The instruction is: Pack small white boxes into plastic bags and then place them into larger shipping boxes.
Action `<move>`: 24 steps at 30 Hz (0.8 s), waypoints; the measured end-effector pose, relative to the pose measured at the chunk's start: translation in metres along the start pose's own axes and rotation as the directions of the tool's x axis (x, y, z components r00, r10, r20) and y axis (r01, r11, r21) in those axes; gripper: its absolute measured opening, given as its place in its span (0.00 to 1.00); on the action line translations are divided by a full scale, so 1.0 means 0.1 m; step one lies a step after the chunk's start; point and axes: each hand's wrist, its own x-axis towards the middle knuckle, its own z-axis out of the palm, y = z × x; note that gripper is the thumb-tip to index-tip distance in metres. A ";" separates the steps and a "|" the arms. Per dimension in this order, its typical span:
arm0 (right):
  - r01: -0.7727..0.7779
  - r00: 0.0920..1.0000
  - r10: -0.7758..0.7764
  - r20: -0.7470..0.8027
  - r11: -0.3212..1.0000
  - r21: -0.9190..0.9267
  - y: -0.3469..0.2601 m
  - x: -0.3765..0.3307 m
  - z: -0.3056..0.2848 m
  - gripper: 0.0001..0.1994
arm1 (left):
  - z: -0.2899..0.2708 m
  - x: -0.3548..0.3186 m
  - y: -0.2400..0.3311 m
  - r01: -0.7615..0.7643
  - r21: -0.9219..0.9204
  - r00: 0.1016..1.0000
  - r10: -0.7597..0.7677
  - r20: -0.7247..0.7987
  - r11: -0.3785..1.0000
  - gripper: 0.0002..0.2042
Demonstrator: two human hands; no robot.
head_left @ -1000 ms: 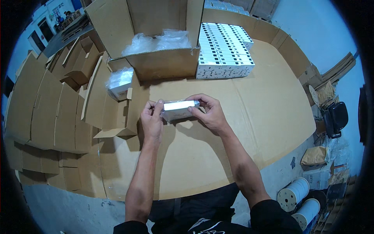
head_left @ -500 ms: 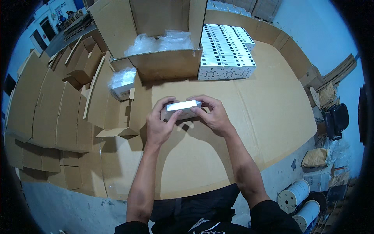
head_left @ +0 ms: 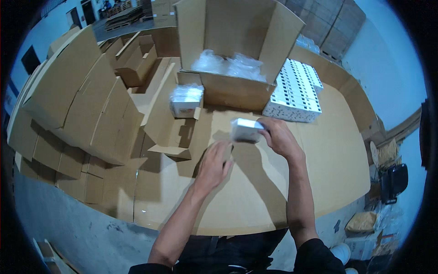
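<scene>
My right hand (head_left: 281, 138) is closed on one end of a small white box (head_left: 245, 130), holding it above the cardboard-covered table; the box is slightly smeared by motion. Apart from the box, lower and to its left, my left hand (head_left: 213, 165) has thumb and fingers apart with nothing seen between them. Left of the hands stands an open narrow carton (head_left: 157, 122). White boxes in clear wrap (head_left: 186, 101) fill its far end, and the near end shows bare cardboard.
A tall open carton (head_left: 237, 92) with clear plastic bags (head_left: 228, 65) stands behind. White boxes with dark squares (head_left: 294, 91) are lined up in rows right of it. Several folded brown cartons (head_left: 77, 96) crowd the left. A low cardboard wall (head_left: 349, 86) edges the table.
My left hand has let go of the white box and moved down, away from it. My right hand keeps the box. The view has turned, shifting the scene rightward and down.
</scene>
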 end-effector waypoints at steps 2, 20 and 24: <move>0.033 0.994 -0.030 -0.107 0.999 0.030 0.04 0.16 0.10 0.12 | -0.10 -0.22 0.04 -0.208 0.439 0.977 0.164 0.136 0.874 0.21; 0.098 0.985 0.030 -0.168 0.704 0.703 -0.41 1.18 1.09 0.11 | -0.16 -0.16 0.01 -0.184 0.329 0.982 0.159 0.102 0.926 0.15; 0.257 0.950 -0.210 -0.231 0.946 0.196 -0.67 1.24 0.90 0.12 | -0.16 -0.21 -0.07 -0.149 0.331 0.988 0.123 0.097 0.932 0.16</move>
